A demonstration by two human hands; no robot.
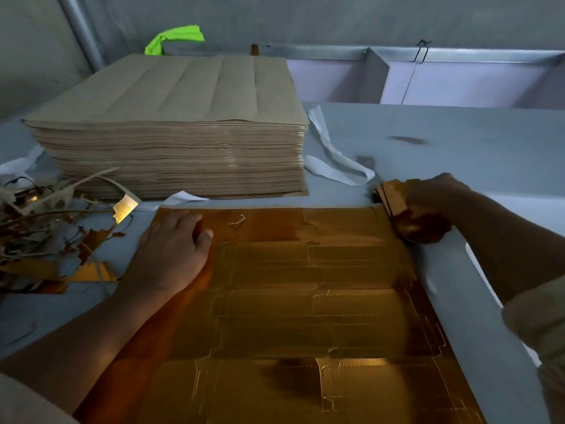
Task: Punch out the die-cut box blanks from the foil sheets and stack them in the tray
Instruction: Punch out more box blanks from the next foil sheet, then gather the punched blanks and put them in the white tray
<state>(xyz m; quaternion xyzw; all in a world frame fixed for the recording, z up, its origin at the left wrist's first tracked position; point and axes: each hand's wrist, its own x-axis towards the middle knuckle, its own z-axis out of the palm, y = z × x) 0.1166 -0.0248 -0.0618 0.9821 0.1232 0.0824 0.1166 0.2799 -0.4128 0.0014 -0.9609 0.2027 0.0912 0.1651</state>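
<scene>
Left hand open, flat, pinning the far-left corner of the foil sheet. Right hand curled round a bundle of punched blanks at the sheet's far-right corner. Tray lies farther back, beyond the right hand, so right is nearer.

Bright green wad, perhaps cloth, beyond the grey table; white strips on it; wire hook at back.

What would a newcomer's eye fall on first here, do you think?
The gold foil sheet fills the near middle, with the left hand resting on its far-left corner. Behind it stands a tall stack of brown sheets, and the right hand grips a bundle of punched pieces at the far-right corner.
</scene>
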